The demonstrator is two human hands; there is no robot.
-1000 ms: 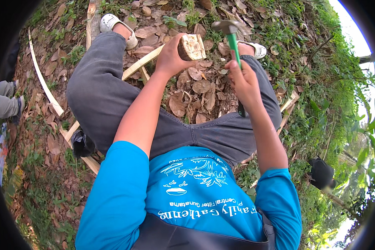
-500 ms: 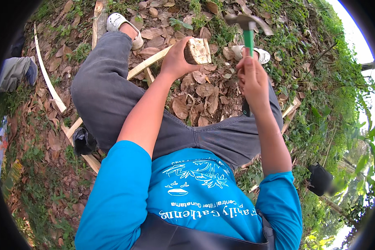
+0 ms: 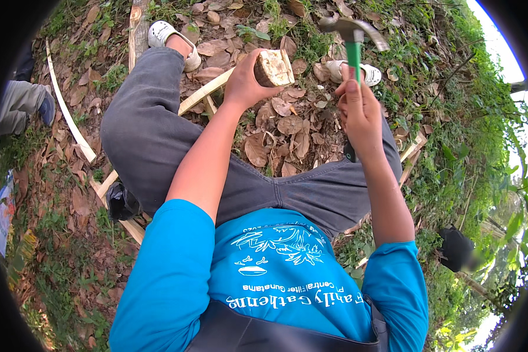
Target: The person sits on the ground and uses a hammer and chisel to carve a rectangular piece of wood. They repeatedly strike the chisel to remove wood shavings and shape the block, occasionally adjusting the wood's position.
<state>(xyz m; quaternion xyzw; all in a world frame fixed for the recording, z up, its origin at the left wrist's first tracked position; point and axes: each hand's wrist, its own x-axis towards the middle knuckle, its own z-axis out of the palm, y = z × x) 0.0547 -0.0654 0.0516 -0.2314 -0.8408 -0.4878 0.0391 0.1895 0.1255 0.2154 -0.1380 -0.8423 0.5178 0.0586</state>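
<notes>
My left hand (image 3: 244, 83) grips a short pale wooden block (image 3: 274, 67), held out in front of me above the leaf-covered ground. My right hand (image 3: 361, 111) is closed around the green handle of a claw hammer (image 3: 353, 30), whose metal head is raised above and to the right of the block, not touching it. I sit with knees apart in grey trousers (image 3: 152, 135) and a blue shirt, white sandals on both feet.
Dry brown leaves (image 3: 287, 129) cover the ground between my legs. Thin pale wooden slats (image 3: 67, 114) lie under and left of my left leg. Another person's leg and shoe (image 3: 26, 105) are at the far left. Green plants grow on the right.
The hammer has swung up and to the right, away from the block. My left hand with the block has stayed in about the same place.
</notes>
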